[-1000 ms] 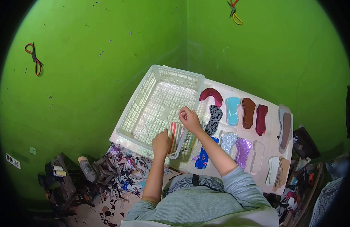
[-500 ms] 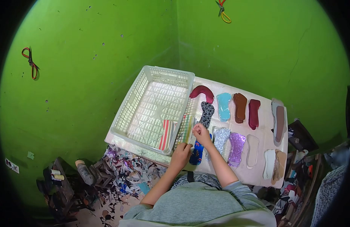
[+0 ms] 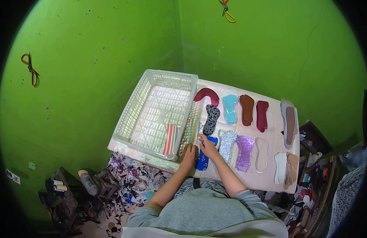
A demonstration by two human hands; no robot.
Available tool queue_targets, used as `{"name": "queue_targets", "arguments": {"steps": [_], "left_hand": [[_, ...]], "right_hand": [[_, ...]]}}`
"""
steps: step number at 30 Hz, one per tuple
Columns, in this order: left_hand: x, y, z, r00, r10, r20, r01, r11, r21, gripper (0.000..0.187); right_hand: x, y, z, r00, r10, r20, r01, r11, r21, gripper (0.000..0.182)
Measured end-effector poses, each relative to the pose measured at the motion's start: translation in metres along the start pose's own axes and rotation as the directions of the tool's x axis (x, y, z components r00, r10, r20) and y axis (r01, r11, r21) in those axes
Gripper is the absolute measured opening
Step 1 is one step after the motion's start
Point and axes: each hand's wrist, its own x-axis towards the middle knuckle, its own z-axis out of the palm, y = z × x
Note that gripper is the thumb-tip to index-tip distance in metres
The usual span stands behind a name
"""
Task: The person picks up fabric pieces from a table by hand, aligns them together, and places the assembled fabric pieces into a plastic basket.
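Note:
My left hand (image 3: 187,157) rests at the lower end of some striped sole-shaped fabric pieces (image 3: 191,132) beside the crate. Its fingers are bent together at their edge, and the exact hold is partly hidden. My right hand (image 3: 208,147) is over the upper part of a blue patterned sole-shaped stack (image 3: 201,162). Its fingers are apart and slightly bent, their tips near the right edge of the striped pieces. Just above lies a black-and-grey patterned stack (image 3: 211,119). To the right of my right hand is a silver glitter stack (image 3: 228,143).
A white plastic crate (image 3: 116,133) at the table's left holds red-and-white striped fabric (image 3: 171,139). More sole-shaped stacks spread rightward: turquoise (image 3: 229,109), brown (image 3: 246,109), dark red (image 3: 262,116) and purple glitter (image 3: 244,152). Fabric scraps (image 3: 137,178) cover the floor; scissors (image 3: 30,68) hang on the wall.
My right hand has lowered from near the black-and-grey stack onto the blue stack area, its fingers loosening from a pinch. My left hand has shifted slightly. The whole view has moved a little.

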Motion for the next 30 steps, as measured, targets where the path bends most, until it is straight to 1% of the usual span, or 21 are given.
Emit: {"name": "queue_targets", "arguments": {"steps": [2, 5, 6, 8, 10, 11, 15, 18, 20, 24, 26, 27, 29, 30], "left_hand": [[0.001, -0.004, 0.004, 0.998, -0.054, 0.012, 0.055, 0.998, -0.037, 0.048], [0.001, -0.013, 0.018, 0.997, -0.074, -0.012, 0.074, 0.997, -0.028, 0.049], [0.002, -0.01, 0.015, 0.997, -0.073, -0.014, 0.073, 0.997, -0.027, 0.049], [0.003, -0.003, 0.007, 0.989, -0.138, 0.044, 0.141, 0.988, -0.07, 0.054], [0.004, 0.0, 0.006, 0.99, -0.138, 0.026, 0.14, 0.988, -0.061, 0.055], [0.004, 0.001, 0.005, 0.99, -0.142, 0.009, 0.142, 0.989, -0.051, 0.055], [0.006, -0.003, 0.011, 0.993, -0.113, 0.026, 0.114, 0.992, -0.059, 0.052], [0.008, -0.004, 0.012, 0.995, -0.093, 0.021, 0.095, 0.992, -0.087, 0.048], [0.009, -0.003, 0.008, 0.992, -0.117, 0.046, 0.12, 0.992, -0.049, 0.044], [0.01, 0.0, -0.004, 0.99, -0.116, 0.078, 0.121, 0.99, -0.067, 0.041], [0.01, 0.003, -0.007, 0.989, -0.127, 0.075, 0.133, 0.988, -0.08, 0.034], [0.01, 0.001, -0.006, 0.989, -0.127, 0.076, 0.133, 0.988, -0.08, 0.034], [0.01, -0.002, -0.003, 0.991, -0.106, 0.083, 0.105, 0.994, 0.012, 0.029], [0.01, 0.001, -0.006, 0.991, -0.107, 0.084, 0.106, 0.994, 0.012, 0.029]], "right_hand": [[-0.001, -0.002, -0.001, 1.0, 0.012, 0.009, -0.012, 1.0, 0.001, 0.046], [-0.003, 0.0, -0.001, 1.0, -0.014, 0.007, 0.014, 1.0, -0.016, 0.047], [-0.005, 0.0, -0.001, 1.0, -0.006, 0.021, 0.006, 1.0, -0.003, 0.048], [-0.006, 0.0, -0.001, 0.999, -0.002, 0.032, 0.002, 1.0, 0.008, 0.049], [-0.008, -0.001, 0.0, 0.999, -0.036, 0.023, 0.036, 0.999, -0.024, 0.051], [-0.008, -0.001, 0.0, 0.999, -0.006, 0.04, 0.008, 0.999, -0.04, 0.052], [-0.008, -0.007, -0.002, 0.999, 0.011, 0.047, -0.01, 1.0, -0.027, 0.052], [-0.008, -0.006, -0.003, 0.998, 0.019, 0.054, -0.018, 1.0, -0.019, 0.052], [-0.007, -0.002, -0.002, 0.998, 0.01, 0.057, -0.009, 1.0, -0.029, 0.052], [-0.006, 0.001, -0.001, 0.998, 0.007, 0.056, -0.007, 1.0, -0.002, 0.051], [-0.006, 0.001, -0.001, 0.998, 0.027, 0.061, -0.029, 0.999, 0.022, 0.049], [-0.006, 0.003, -0.001, 0.998, 0.028, 0.062, -0.029, 0.999, 0.022, 0.049], [-0.005, 0.006, 0.001, 0.999, 0.005, 0.048, -0.006, 1.0, 0.01, 0.046], [-0.006, 0.007, 0.002, 0.999, 0.007, 0.049, -0.007, 1.0, 0.011, 0.046]]}}
